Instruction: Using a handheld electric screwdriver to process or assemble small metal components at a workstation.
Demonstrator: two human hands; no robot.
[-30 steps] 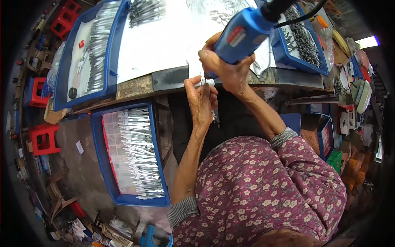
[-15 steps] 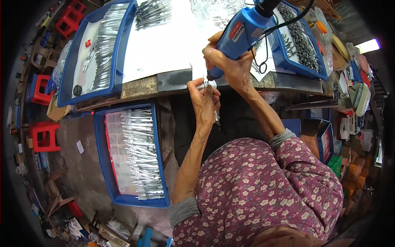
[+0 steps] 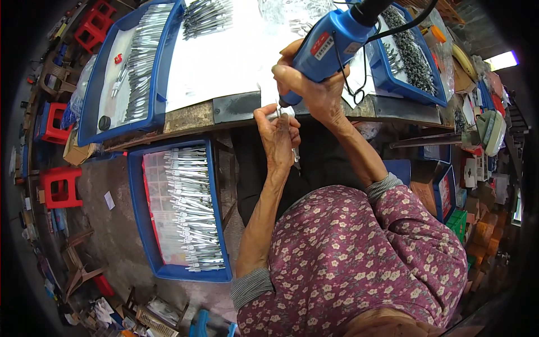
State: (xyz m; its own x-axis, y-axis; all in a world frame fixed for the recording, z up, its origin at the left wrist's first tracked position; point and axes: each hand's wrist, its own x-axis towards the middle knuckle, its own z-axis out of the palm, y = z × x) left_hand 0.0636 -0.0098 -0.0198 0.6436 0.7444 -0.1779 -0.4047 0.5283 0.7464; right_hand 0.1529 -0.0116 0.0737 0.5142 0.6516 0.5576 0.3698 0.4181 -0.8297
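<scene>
We see the right hand [image 3: 314,90] wrapped firmly round the body of a blue electric screwdriver [image 3: 331,45], its tip pointing down at the near edge of the workbench [image 3: 241,106]. A black cable [image 3: 404,25] runs from the tool's upper end off toward the top of the view. Just below the tip, the left hand [image 3: 278,140] is closed on a small metal piece [image 3: 281,112], pinching it between thumb and fingers right under the bit; a thin metal end [image 3: 296,160] sticks out below that hand. Both hands meet at the bench edge, touching or nearly so; we cannot tell which.

Behind the hands a white sheet [image 3: 224,56] covers the bench top, with a loose bundle of metal parts [image 3: 205,14] lying at its far side. To the left on the bench sits a long blue tray [image 3: 90,121] lined with rows of silvery pieces. To the right, another blue tray [image 3: 415,92] holds a heap of darker small parts. Below the bench, to our left, a third blue tray [image 3: 135,224] rests low down, full of silvery parts laid crosswise. Further left, red plastic stools [image 3: 59,185] stand on the floor
</scene>
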